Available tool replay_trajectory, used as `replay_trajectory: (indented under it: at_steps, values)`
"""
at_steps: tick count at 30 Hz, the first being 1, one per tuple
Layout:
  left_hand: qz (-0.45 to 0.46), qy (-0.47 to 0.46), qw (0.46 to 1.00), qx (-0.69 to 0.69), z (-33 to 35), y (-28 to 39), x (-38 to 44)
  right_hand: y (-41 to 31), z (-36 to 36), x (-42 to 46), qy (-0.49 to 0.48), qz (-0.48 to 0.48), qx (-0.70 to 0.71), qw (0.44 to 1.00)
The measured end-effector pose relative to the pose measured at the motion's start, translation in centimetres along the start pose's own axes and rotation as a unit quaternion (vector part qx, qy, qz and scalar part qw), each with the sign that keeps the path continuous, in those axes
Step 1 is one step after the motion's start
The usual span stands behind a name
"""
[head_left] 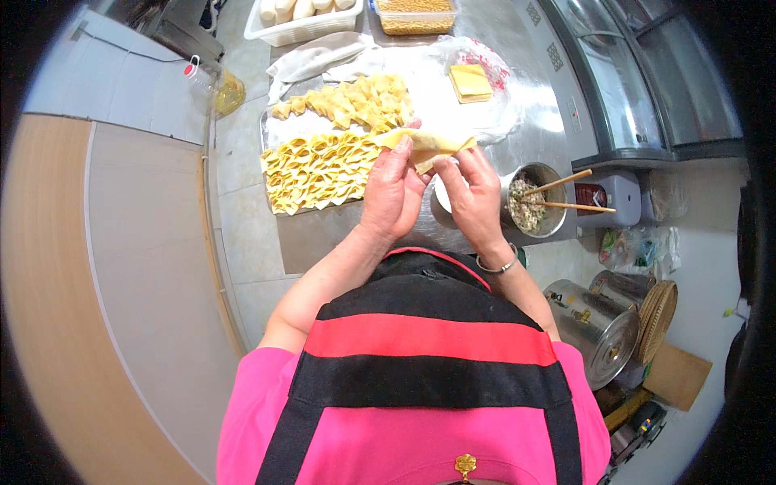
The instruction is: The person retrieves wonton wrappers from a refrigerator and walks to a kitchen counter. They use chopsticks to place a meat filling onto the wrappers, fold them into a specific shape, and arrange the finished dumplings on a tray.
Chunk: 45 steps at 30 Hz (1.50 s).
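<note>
A yellow dough wrapper (429, 143), partly folded, is held up between both hands over the metal table. My left hand (394, 188) grips its left end with thumb and fingers. The right end is pinched by the fingertips of my right hand (471, 193). Rows of folded wontons (321, 170) fill a tray to the left, with more heaped behind them. A square stack of yellow wrappers (470, 83) lies on a plastic bag at the back right. Right of my right hand stands a metal bowl of minced filling (528, 203), with two wooden chopsticks (561, 182) resting in it. A white round thing is partly hidden behind my right hand.
At the table's far side are a white plastic basket (303, 33) holding pale cylindrical items and a clear container of yellow beans (416, 21). White cloth (321, 57) lies behind the wontons. Lidded steel pots (591, 327) stand low on the right, and an oil jug (229, 94) is at the left.
</note>
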<state>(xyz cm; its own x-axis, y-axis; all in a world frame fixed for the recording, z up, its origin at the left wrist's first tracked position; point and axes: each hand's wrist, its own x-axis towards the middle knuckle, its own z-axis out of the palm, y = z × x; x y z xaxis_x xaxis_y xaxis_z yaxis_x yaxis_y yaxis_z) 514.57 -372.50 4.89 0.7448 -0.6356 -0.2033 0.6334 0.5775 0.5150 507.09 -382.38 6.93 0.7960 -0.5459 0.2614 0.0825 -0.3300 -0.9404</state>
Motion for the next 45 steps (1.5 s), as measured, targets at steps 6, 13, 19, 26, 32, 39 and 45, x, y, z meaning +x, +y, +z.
replay_trajectory:
  at_steps: [6, 13, 19, 26, 32, 39, 45]
  values:
    - [0.112, 0.079, 0.985, 0.107, -1.5, 0.9, 0.9, 0.7, 5.2, 2.9, 0.034, 0.157, 0.266, 0.950]
    - [0.223, 0.127, 0.961, 0.106, -3.4, 2.9, 1.3, 2.6, 8.8, 5.5, -0.005, 0.069, 0.063, 0.996]
    - [0.196, 0.186, 0.849, 0.454, -8.0, 6.9, 0.8, 2.2, 10.8, 7.0, -0.169, -0.257, -0.237, 0.922]
    - [0.017, 0.156, 0.851, 0.501, -12.1, 12.0, -1.2, 1.7, 14.2, 7.9, -0.371, -0.328, -0.184, 0.849]
    - [0.080, 0.108, 0.724, 0.677, -16.2, 11.6, -2.1, 3.1, 18.1, 7.5, -0.471, -0.256, -0.158, 0.829]
    - [0.044, 0.139, 0.725, 0.673, -19.6, 11.7, -1.3, 6.8, 21.3, 9.0, -0.514, -0.271, -0.216, 0.784]
    - [0.225, 0.305, 0.590, 0.713, -24.8, 16.7, 2.2, 10.3, 27.6, 12.7, -0.349, -0.222, -0.221, 0.883]
